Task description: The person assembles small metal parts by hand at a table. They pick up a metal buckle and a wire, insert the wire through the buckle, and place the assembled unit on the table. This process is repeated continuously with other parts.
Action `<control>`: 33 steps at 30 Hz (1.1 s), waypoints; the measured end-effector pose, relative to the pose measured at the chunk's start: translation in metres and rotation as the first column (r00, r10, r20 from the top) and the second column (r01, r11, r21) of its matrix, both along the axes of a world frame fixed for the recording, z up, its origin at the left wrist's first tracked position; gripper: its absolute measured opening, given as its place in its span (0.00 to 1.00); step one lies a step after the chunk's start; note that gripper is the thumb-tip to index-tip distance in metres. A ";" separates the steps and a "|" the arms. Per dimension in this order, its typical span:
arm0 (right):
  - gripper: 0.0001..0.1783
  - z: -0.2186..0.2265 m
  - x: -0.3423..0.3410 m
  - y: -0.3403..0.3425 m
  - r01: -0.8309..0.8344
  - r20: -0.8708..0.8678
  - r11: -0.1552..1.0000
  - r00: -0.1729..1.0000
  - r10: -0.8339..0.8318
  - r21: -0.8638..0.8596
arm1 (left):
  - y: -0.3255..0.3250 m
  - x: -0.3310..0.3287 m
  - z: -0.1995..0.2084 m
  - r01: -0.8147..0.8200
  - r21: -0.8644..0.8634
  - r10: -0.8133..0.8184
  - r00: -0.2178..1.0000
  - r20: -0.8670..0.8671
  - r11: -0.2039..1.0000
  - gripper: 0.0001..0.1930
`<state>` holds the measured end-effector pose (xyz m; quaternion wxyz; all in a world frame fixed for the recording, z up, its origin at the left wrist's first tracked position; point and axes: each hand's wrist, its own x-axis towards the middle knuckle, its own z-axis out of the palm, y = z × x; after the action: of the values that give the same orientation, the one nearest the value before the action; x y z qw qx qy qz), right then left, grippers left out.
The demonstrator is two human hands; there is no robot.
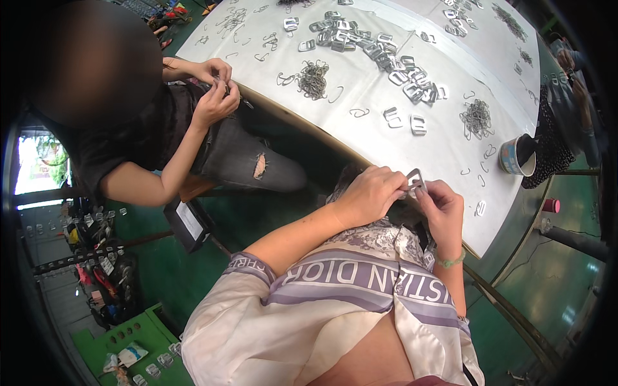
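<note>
Over the table's near edge, my left hand (372,193) and my right hand (443,207) meet at a silver metal buckle (416,177). Fingers of both hands pinch its frame, which is tilted up between them. Whether a small wire part is also in my fingertips, I cannot make out. Just beyond my hands, two loose buckles (418,125) lie on the white tabletop (360,145). To their right is a tangled heap of thin wire hooks (476,119). One more buckle (480,208) rests beside my right hand, close to the table edge.
A long pile of buckles (380,51) runs across the table, with another wire heap (313,80) to its left. A patterned paper tub (517,156) stands at the right edge. At the left, a co-worker's hands (217,90) hold something small. Another person (573,83) sits far right.
</note>
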<state>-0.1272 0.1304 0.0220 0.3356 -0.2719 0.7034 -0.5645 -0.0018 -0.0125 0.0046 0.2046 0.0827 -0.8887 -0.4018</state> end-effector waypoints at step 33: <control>0.07 -0.029 0.017 0.043 -0.088 -0.566 0.996 0.822 0.067 -0.009 | -0.024 -0.234 -0.018 0.297 -0.323 -0.183 0.923 0.338 0.899 0.14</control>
<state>-0.1104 0.1733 -0.0074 0.1302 -0.4608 0.7496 -0.4570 -0.2357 -0.0361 -0.0135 0.0277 -0.0086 -0.9720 -0.2333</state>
